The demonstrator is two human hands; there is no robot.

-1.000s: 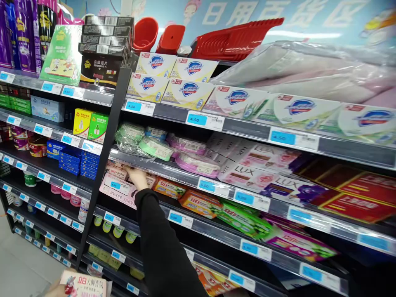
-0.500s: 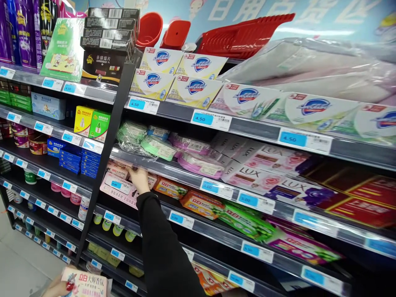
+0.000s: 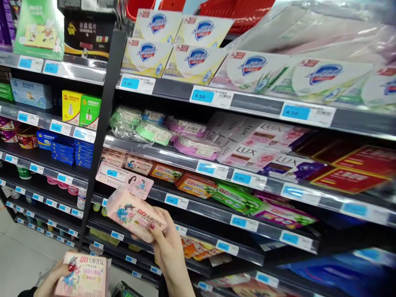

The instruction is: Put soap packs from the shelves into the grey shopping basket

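Observation:
In my right hand is a pink soap pack, tilted, with a floral print and red lettering; the thumb presses its front. It is in front of the shelf, just below a pink promotional card with a price tag. Lower left, my left hand grips a similar pink soap pack, its thumb over the front face. Similar pink packs sit on the shelf behind the card, beside orange soap packs.
White soap boxes line the upper shelf. Below them are wrapped soap dishes and pink-white soap boxes. A black upright post divides the shelving. Shelf edges with price tags jut toward me. Tiled floor shows lower left.
My right hand has come out of the shelf, down and toward me, with a pink soap pack in it. My left hand with its pack has risen further into view.

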